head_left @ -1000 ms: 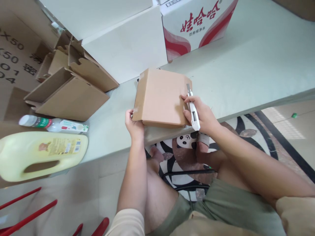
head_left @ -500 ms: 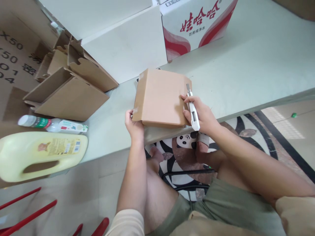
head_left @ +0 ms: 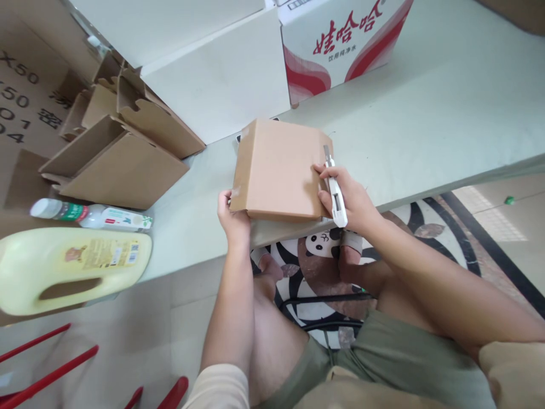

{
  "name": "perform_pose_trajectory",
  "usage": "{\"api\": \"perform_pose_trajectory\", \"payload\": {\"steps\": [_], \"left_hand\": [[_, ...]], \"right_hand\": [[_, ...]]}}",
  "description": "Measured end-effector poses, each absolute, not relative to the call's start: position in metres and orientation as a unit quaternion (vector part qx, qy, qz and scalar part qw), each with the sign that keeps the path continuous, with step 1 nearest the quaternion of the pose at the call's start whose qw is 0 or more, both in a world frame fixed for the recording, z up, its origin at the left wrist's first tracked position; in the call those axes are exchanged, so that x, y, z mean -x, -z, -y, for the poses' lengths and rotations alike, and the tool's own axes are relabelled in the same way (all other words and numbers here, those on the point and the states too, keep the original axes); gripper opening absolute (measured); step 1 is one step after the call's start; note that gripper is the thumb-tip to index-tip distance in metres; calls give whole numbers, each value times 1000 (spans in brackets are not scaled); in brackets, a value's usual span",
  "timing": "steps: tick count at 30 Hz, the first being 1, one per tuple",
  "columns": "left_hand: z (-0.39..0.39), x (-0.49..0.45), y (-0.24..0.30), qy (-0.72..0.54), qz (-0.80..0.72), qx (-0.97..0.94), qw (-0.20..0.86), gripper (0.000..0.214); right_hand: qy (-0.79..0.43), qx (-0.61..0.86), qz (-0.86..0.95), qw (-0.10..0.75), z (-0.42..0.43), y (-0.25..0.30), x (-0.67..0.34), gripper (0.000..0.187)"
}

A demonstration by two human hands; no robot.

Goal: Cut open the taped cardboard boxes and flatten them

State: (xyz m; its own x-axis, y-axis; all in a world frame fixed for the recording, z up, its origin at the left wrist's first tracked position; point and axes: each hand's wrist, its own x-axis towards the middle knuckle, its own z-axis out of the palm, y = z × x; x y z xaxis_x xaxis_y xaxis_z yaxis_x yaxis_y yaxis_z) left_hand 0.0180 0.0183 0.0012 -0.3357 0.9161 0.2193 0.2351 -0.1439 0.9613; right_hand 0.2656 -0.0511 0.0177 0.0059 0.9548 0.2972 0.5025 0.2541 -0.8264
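Observation:
A small closed brown cardboard box lies on the pale green table near its front edge. My left hand grips the box's near left corner, fingers closed under it. My right hand is closed around a white utility knife, whose blade tip rests along the box's right edge. Clear tape shows on the box's left side.
Several open, empty brown boxes are piled at the left. A plastic bottle and a yellow jug lie near the left front edge. A white carton and a red-and-white carton stand behind. Red bars show below.

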Motion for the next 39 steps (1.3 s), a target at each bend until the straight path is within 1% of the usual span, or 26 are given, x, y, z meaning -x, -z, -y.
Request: {"api": "perform_pose_trajectory", "payload": {"steps": [39], "left_hand": [[-18,-17,-1,-573,-584,-488,303,13]], "right_hand": [[-263,543,656,453,51,-14,-266,25]]}}
